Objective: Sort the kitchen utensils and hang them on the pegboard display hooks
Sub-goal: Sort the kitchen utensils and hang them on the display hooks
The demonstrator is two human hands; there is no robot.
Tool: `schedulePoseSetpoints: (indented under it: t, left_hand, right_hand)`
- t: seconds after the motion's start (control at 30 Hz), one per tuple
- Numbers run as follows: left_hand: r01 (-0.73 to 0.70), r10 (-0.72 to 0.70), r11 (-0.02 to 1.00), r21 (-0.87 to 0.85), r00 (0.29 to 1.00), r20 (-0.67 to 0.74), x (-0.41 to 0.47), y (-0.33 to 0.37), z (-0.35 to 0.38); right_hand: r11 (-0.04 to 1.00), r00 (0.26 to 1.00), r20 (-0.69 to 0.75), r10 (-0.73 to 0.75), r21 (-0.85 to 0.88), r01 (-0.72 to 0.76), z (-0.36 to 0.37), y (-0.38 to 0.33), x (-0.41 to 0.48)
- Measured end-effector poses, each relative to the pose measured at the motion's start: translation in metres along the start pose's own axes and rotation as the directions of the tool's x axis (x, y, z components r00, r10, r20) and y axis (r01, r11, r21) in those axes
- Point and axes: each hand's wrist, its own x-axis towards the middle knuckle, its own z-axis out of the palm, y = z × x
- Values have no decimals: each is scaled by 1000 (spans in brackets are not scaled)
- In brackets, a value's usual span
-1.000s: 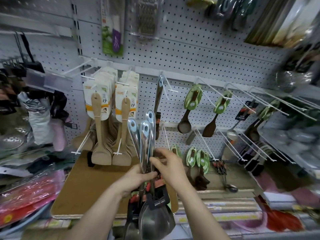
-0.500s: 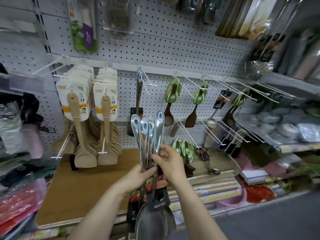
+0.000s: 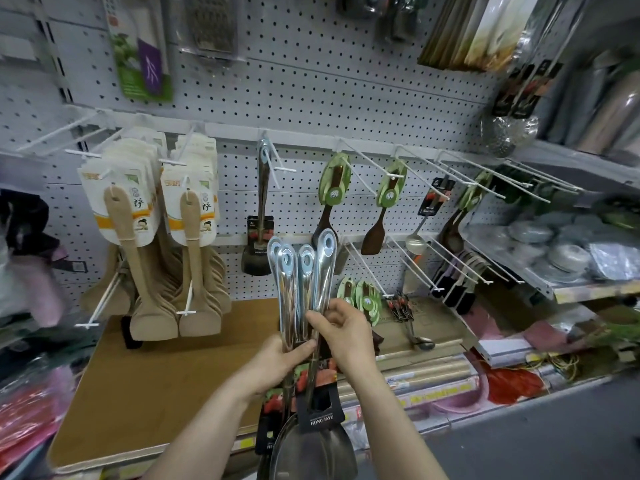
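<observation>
Both hands hold a bunch of several steel spatulas [image 3: 298, 292] upright in front of the pegboard [image 3: 311, 91], handles up, blades and black card labels low in the view. My left hand [image 3: 277, 358] grips the handles from the left. My right hand [image 3: 343, 334] pinches the rightmost handle, which stands a little higher than the others. One matching steel spatula [image 3: 259, 216] hangs on a white hook [image 3: 277, 161] straight above the bunch.
Wooden spatulas [image 3: 152, 244] fill two hooks at the left. Dark wooden spoons with green cards [image 3: 332, 188] hang to the right, then several bare white hooks [image 3: 485, 174]. A brown board [image 3: 156, 393] lies below. A shelf of lids [image 3: 554, 244] stands at right.
The view has swung to the right, so the display sits further left. My right hand has lifted one spatula handle slightly above the rest of the bunch.
</observation>
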Motion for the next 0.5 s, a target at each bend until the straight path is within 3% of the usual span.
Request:
schedulePoseSetpoints:
  t: [0.2,0.37,0.5]
  left_hand:
    - [-22,23,1000,7,996,-87,30,10,9]
    - [-15,44,995,102,957,-286,46,28,11]
    - [50,12,992,117,879,-476,59,26,0]
  right_hand:
    - [999,999,38,-10,-35,11,-19,2,37]
    - [994,988,118,-104,-22,107,-23,-6,67]
    - [983,962,205,-179,-1,183,-14,-13,85]
